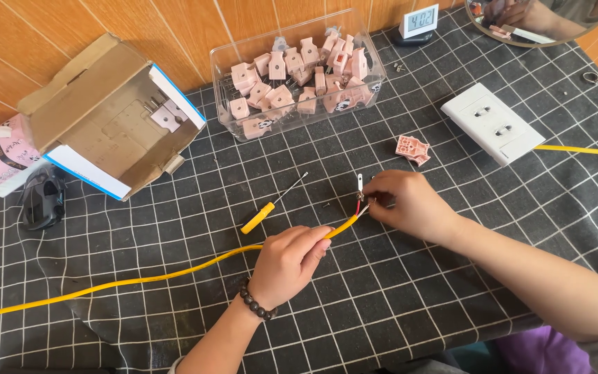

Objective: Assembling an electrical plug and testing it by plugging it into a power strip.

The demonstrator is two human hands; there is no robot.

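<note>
Black cloth with a white grid over the bench (451, 277), orange tiled wall behind. Left hand (286, 263) closed around a yellow cable (140, 278) close to its stripped end, a dark bead bracelet (255, 303) on the wrist. Right hand (404, 204) just beside, fingers pinched on the bare wire ends (363, 208) and a small metal prong (359, 183) standing up from them. Rest of the cable trailing left across the cloth. Near the left hand, a yellow-handled screwdriver (266, 211), lying free. Further up, a pink plug shell (412, 148) and a white wall socket (494, 123) with a second yellow cable (583, 150). At the back, a clear tub (226, 83) full of pink plugs (299, 83), an open cardboard box (115, 118), a small digital clock (419, 21).
</note>
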